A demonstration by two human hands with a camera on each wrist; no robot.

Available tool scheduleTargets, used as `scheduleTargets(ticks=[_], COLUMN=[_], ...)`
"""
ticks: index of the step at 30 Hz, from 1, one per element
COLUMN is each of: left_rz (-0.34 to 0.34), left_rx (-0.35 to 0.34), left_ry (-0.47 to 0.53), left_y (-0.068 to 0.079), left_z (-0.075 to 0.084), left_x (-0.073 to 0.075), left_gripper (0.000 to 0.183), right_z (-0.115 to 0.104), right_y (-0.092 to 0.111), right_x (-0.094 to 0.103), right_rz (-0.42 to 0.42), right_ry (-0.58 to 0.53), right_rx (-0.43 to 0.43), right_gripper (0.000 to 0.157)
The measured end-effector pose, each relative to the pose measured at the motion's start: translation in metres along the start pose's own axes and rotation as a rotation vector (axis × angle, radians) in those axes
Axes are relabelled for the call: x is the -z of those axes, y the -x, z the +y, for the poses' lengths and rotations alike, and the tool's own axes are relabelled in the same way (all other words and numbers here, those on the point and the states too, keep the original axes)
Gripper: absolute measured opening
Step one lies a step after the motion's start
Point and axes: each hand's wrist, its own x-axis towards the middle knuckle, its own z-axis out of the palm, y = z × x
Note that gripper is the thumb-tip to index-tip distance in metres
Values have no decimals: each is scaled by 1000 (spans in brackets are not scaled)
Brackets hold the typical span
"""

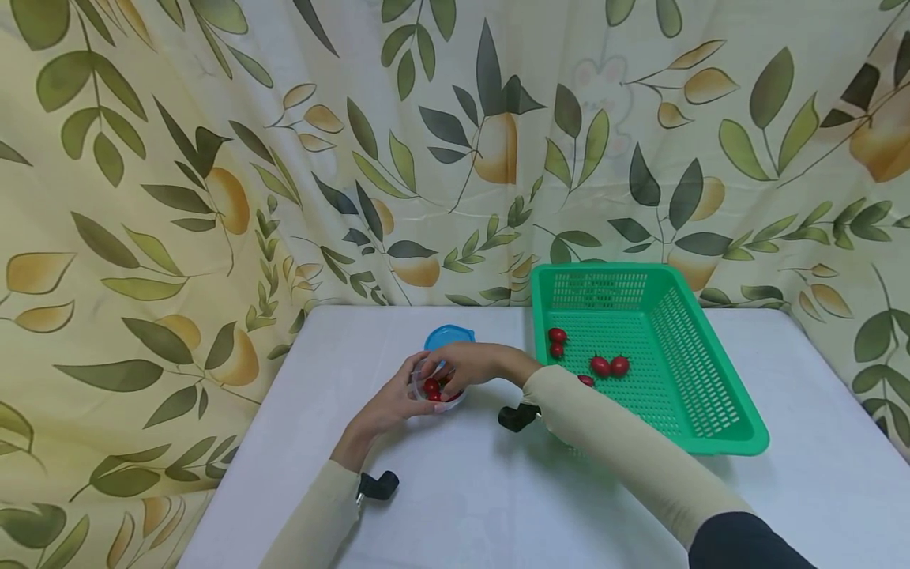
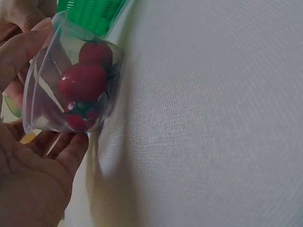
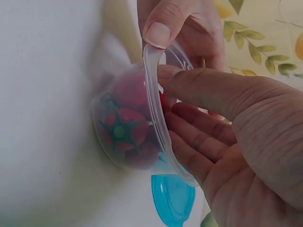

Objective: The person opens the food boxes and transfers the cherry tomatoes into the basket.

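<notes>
My left hand (image 1: pixel 391 405) grips a small clear plastic container (image 2: pixel 45 80), thumb over the rim and fingers along the far side. Inside the container lie several red cherry tomatoes (image 2: pixel 83 82) with green stems, which show through its wall. My right hand (image 1: pixel 469 365) reaches over from the right, its fingertips inside the container's mouth. In the right wrist view, a bit of red cherry tomato (image 3: pixel 162 100) shows between the thumb and fingers, mostly hidden by them and the rim. Right behind the container lies a blue lid (image 1: pixel 449 335).
A green perforated basket (image 1: pixel 718 371) stands on the right of the white-covered table (image 1: pixel 455 506), with several more cherry tomatoes (image 1: pixel 600 366) in its left part. My right forearm crosses over its near left corner. A leaf-patterned curtain (image 1: pixel 441 158) hangs behind the table.
</notes>
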Motion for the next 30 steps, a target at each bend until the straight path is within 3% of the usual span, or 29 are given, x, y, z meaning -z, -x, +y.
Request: scheduleTargets(ticks=[10,30], left_rz=[6,2], left_rx=[6,2], left_ry=[-16,-10], left_y=[0,0], left_z=[-1,-1], left_x=[1,1], left_gripper=[99,97], right_z=[-1,-1], right_y=[-9,-13], right_x=[-2,1], right_rz=[-37,-45], right_ry=[153,204], right_rx=[9,-29], right_gripper=[42,39])
